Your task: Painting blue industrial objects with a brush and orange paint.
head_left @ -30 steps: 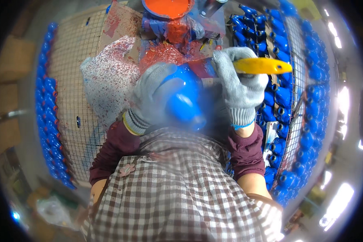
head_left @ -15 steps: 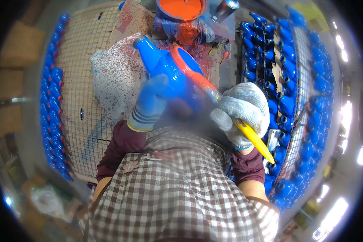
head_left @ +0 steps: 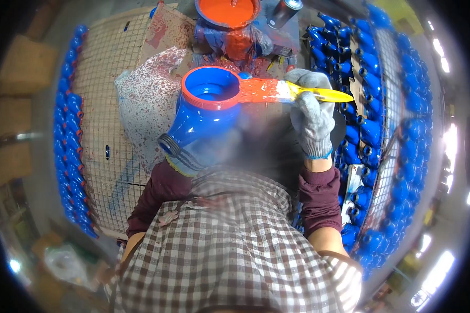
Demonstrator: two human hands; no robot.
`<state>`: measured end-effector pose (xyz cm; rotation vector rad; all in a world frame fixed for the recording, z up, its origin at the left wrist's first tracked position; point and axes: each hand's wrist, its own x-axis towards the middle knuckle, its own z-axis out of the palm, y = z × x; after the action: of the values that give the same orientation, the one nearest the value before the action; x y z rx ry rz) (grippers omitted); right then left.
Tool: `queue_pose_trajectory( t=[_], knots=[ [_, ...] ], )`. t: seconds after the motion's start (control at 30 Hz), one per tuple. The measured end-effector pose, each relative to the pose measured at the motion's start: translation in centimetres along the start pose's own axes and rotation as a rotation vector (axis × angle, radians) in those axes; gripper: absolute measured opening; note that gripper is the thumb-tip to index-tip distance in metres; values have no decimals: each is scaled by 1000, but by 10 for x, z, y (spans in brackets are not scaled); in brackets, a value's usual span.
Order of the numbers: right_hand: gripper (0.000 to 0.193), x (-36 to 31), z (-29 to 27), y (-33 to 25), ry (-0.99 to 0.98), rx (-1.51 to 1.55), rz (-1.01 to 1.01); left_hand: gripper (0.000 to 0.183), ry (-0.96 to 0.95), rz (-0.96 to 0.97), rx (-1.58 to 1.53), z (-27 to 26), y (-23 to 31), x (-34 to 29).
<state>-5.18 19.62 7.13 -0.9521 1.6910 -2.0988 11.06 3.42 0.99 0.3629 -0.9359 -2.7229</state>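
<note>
My left hand (head_left: 196, 158), in a knitted glove with dark cuff stripes, holds a glossy blue pipe fitting (head_left: 201, 122) from below; its fingers are mostly hidden behind the fitting and a blur. The wide round mouth faces up and has an orange-red rim, while a narrower dark-ended neck points down and left. In my gloved right hand (head_left: 313, 101) is a paintbrush (head_left: 329, 95) with a yellow handle, pinched between thumb and fingers. Its bristles, coated in orange-red paint, lie against the right side of the rim.
Beyond the fitting stands a bowl of orange-red paint (head_left: 228, 11) on a paint-smeared support, beside a dark can (head_left: 284, 13). Rows of blue fittings (head_left: 371, 78) fill racks at right; more line the left edge (head_left: 70, 151). A speckled sheet (head_left: 146, 99) lies over cardboard and wire mesh.
The fitting has turned in my left hand, its neck swinging from upper left to lower left and its mouth now upward. My right hand has risen, bringing the brush nearly level.
</note>
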Motion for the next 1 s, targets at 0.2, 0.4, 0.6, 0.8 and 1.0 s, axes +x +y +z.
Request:
queue_pose_trajectory(
  t=[0.2, 0.4, 0.6, 0.8, 1.0],
  knots=[
    [19, 15, -11, -16, -42, -678, -545, 51, -89, 33, 211, -37, 9, 11],
    [28, 70, 26, -5, -67, -734, -203, 82, -93, 341, 1653, 34, 39, 2],
    [34, 69, 27, -6, -260, -1081, -245, 81, -178, 387, 1904, 37, 39, 5],
    [22, 46, 19, -16, -157, -872, -279, 82, -45, 343, 1671, 19, 34, 4],
    [14, 14, 1, 7, -25, -235, -294, 91, -72, -72, 625, -6, 30, 2]
  ],
)
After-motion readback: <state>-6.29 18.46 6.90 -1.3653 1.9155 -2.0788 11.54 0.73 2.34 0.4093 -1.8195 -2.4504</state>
